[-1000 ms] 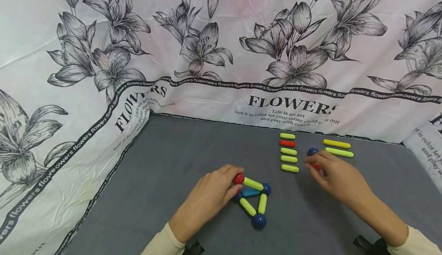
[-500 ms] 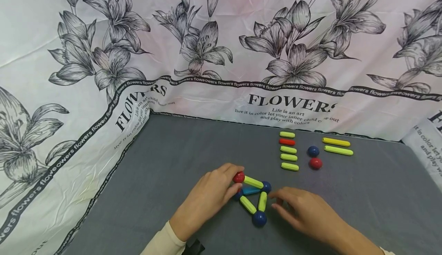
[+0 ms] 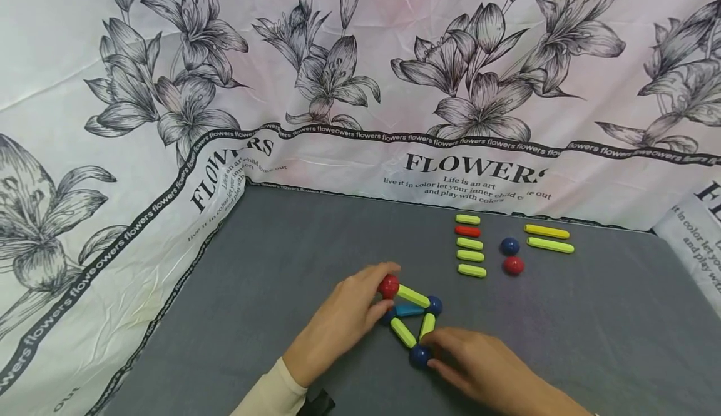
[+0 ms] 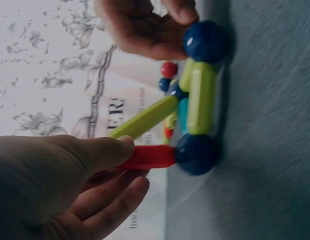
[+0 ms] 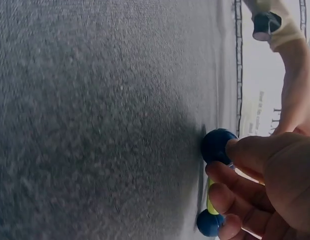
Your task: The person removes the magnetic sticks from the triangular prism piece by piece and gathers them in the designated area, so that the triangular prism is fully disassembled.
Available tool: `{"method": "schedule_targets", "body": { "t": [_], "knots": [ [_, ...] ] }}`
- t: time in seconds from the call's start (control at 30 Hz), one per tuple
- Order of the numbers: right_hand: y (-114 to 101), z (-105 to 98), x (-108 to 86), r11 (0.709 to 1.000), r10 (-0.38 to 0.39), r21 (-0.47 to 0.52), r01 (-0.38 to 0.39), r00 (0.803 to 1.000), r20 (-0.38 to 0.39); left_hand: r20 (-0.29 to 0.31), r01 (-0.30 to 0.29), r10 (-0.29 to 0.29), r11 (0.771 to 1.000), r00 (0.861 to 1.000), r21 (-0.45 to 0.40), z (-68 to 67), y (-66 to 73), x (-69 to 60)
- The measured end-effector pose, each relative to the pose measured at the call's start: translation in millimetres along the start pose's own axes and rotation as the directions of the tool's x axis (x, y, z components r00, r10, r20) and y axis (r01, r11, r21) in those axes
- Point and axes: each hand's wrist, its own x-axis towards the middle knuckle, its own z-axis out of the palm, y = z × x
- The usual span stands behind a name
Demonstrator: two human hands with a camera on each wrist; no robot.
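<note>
A frame of toy building sticks and balls stands on the grey cloth: a triangle of two yellow-green sticks (image 3: 403, 333) and a blue stick (image 3: 409, 310) joins blue balls (image 3: 434, 305). From one corner rises a red stick (image 4: 151, 157); another yellow-green stick (image 3: 414, 296) slants up to a red ball (image 3: 388, 286). My left hand (image 3: 343, 316) pinches the top of the red stick and the red ball, its thumb showing in the left wrist view. With thumb and fingers, my right hand (image 3: 484, 360) holds the near blue ball (image 3: 419, 356), seen also in the right wrist view.
Behind the frame, several short yellow-green sticks (image 3: 471, 271) and a red stick (image 3: 467, 231) lie in a column. Right of them sit a loose blue ball (image 3: 509, 246), a red ball (image 3: 514, 266) and two longer sticks (image 3: 550, 245). A flower-printed cloth (image 3: 338, 159) hangs behind.
My right hand has left the loose red ball at the back right and come down-left to the frame's near blue ball. My left hand keeps its hold, nearly still.
</note>
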Motion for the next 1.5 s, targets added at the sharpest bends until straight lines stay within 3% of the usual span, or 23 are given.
{"method": "schedule_targets", "body": {
  "t": [0.23, 0.4, 0.47, 0.57, 0.7, 0.77, 0.93, 1.03, 1.13, 1.3, 1.5],
  "knots": [
    [-7.0, 9.1, 1.6, 0.999, 0.002, 0.046, -0.003, 1.000, 0.011, 0.011, 0.114, -0.114, 0.976, 0.993, -0.186, 17.4, -15.1, -2.9],
    [-15.5, 6.9, 2.0, 0.995, -0.011, 0.102, 0.007, 0.999, 0.038, -0.008, 0.094, -0.097, 0.974, 0.995, -0.205, 21.5, -22.3, -1.6],
    [-19.9, 1.5, 2.7, 0.994, -0.050, 0.091, 0.053, 0.998, -0.025, -0.010, 0.080, -0.083, 0.976, 0.996, -0.202, 21.4, -23.9, -1.5],
    [-24.7, -10.0, 9.4, 0.992, -0.122, 0.009, 0.127, 0.972, -0.199, 0.001, 0.068, -0.069, 0.978, 0.998, -0.198, 20.7, -25.7, -1.6],
    [-26.3, -26.9, 27.6, 0.981, -0.161, -0.160, 0.107, 0.910, -0.381, 0.010, 0.059, -0.058, 0.980, 0.998, -0.191, 20.3, -27.2, -0.6],
    [-26.6, -33.3, 37.8, 0.969, -0.177, -0.233, 0.086, 0.898, -0.404, 0.009, 0.053, -0.052, 0.980, 0.999, -0.190, 20.4, -27.5, 0.2],
    [-28.0, -38.2, 58.4, 0.906, -0.300, -0.400, 0.140, 0.877, -0.374, 0.007, 0.054, -0.053, 0.981, 0.999, -0.188, 21.7, -26.9, 1.5],
    [-29.9, -38.4, 66.2, 0.880, -0.328, -0.449, 0.157, 0.884, -0.334, 0.004, 0.056, -0.056, 0.981, 0.998, -0.185, 22.6, -26.3, 1.8],
    [-32.4, -38.6, 71.9, 0.876, -0.306, -0.461, 0.146, 0.905, -0.296, -0.002, 0.052, -0.054, 0.982, 0.999, -0.183, 22.7, -26.1, 1.9],
    [-36.4, -39.3, 76.2, 0.885, -0.270, -0.444, 0.137, 0.929, -0.252, 0.015, 0.071, -0.069, 0.977, 0.997, -0.202, 21.6, -26.1, 1.9],
    [-38.0, -39.0, 77.3, 0.909, -0.237, -0.396, 0.132, 0.944, -0.230, 0.020, 0.084, -0.082, 0.976, 0.996, -0.203, 21.6, -26.2, 1.1]
  ]
}}
